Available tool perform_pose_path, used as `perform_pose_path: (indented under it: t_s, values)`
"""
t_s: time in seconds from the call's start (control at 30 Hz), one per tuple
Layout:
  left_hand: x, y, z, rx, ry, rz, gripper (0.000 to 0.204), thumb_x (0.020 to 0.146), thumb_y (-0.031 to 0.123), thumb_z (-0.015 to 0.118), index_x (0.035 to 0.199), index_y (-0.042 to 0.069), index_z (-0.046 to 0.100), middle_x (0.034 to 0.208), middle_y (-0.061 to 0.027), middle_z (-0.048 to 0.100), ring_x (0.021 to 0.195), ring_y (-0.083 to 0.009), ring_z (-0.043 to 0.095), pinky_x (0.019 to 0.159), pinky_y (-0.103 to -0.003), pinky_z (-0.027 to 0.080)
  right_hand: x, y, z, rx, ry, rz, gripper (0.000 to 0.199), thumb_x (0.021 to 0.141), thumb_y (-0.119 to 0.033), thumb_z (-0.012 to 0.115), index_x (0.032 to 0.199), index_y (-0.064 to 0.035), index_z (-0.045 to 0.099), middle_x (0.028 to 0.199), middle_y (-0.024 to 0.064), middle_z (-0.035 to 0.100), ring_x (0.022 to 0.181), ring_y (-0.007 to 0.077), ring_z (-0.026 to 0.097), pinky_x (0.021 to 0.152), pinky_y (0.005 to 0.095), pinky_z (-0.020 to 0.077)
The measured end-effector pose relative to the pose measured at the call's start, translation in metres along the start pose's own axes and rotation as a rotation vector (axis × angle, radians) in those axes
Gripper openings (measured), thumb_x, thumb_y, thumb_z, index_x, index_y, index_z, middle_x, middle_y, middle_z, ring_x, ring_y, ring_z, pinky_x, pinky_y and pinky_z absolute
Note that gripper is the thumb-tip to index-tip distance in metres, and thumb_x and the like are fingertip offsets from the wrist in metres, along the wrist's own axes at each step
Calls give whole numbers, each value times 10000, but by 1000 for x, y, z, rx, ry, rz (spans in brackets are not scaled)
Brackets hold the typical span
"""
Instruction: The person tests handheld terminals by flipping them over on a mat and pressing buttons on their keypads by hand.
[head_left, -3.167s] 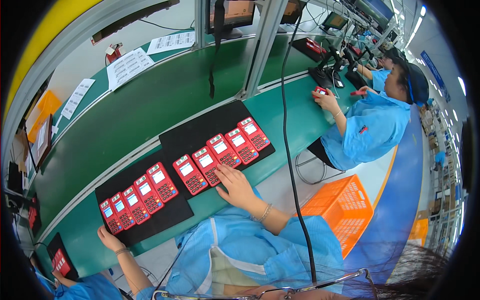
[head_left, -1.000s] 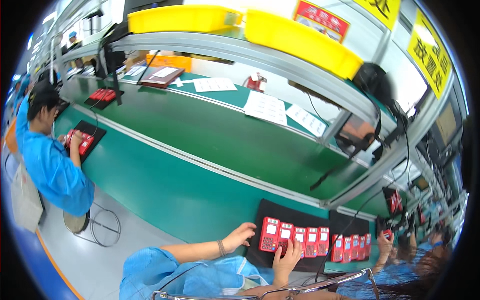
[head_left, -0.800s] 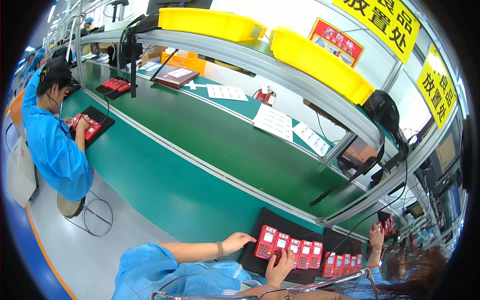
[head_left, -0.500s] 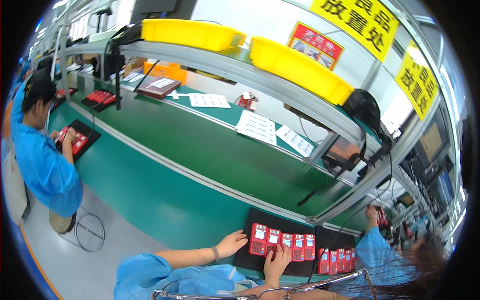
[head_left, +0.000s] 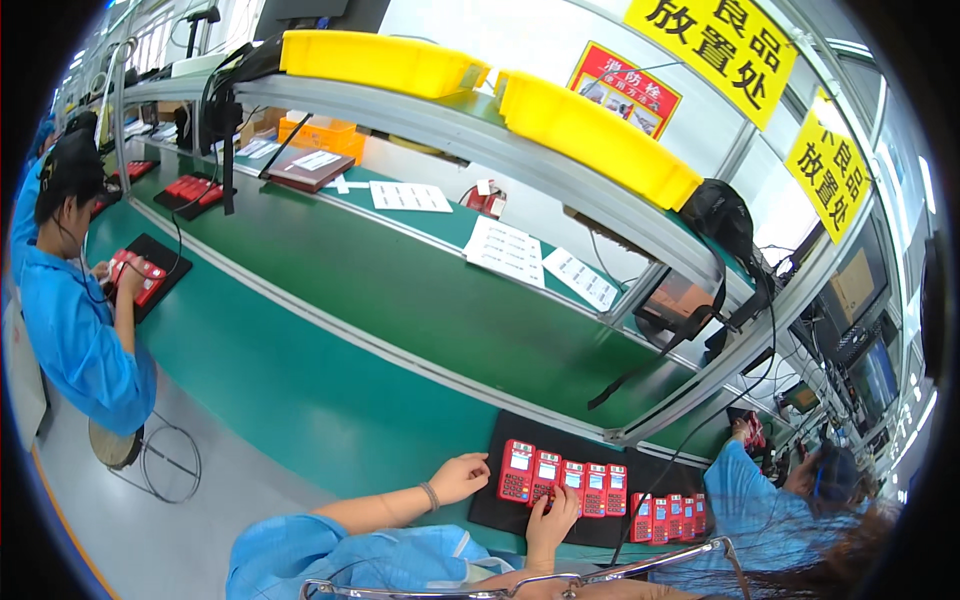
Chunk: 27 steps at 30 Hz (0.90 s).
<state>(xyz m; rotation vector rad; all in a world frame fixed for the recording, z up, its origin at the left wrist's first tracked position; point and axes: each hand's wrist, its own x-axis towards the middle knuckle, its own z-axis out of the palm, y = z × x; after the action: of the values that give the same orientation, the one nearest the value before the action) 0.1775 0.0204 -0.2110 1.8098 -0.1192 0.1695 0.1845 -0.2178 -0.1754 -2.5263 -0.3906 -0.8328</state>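
The second red terminal [head_left: 545, 470] from the left lay just ahead of the right hand [head_left: 556, 514], its keypad end toward the palm and its screen end pointing away. Its long axis ran nearly straight out from that hand, leaning only slightly. The right hand was the nearer of the two: its spread fingers reached over the lower keys and toward the third terminal [head_left: 572, 474], though whether they pressed or merely rested could not be told.

The leftmost terminal [head_left: 516, 471] stood between the two hands, ahead and to the left of the right one. The left hand [head_left: 460, 478] was well apart from its partner, loosely bent with nothing visible in it, its fingertips just beside that terminal without touching it. Two more terminals [head_left: 606, 490] continued the row to the right of the right hand, all five lying face up on a black mat [head_left: 492, 516].

Farther right of both hands, a second group of terminals [head_left: 668, 519] lay beyond a dark cable [head_left: 624, 530]. The green counter [head_left: 300, 400] stretched away to the left of the left hand, toward a co-worker [head_left: 80, 320] handling another red device.
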Motion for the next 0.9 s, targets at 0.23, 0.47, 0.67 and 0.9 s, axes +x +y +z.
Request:
perform_pose_path:
  t_s: [0.23,0.47,0.67,0.9]
  values:
    - [-5,7,-1,43,11,30,173,905,163,654,1021,40,692,1431,-242,539,770,-162,702,753,-309,571,3,-3,3,-33,-49,29,326,882,-123,640,1178,12,620,1285,192,594,1227,387,524,1061,498,380]
    - [-11,25,-17,56,-134,14,329,917,184,636,1215,44,616,1497,-191,479,1161,-277,610,967,-381,516,1,4,-1,24,-33,11,340,898,-91,615,1215,32,600,1305,225,562,1232,406,521,1044,512,404]
    - [-70,8,-73,285,1,48,361,918,204,637,1244,53,610,1466,-178,515,1346,-362,481,1132,-451,394,-4,-22,-1,46,-41,-10,386,904,-85,592,1271,32,579,1379,233,524,1290,429,478,1100,540,359]
    - [-134,17,-101,742,92,133,458,885,207,638,1302,22,595,1456,-166,534,1381,-339,468,1125,-472,397,4,-98,12,310,-168,-261,374,845,-24,610,1215,33,597,1349,233,537,1279,432,488,1096,534,368]
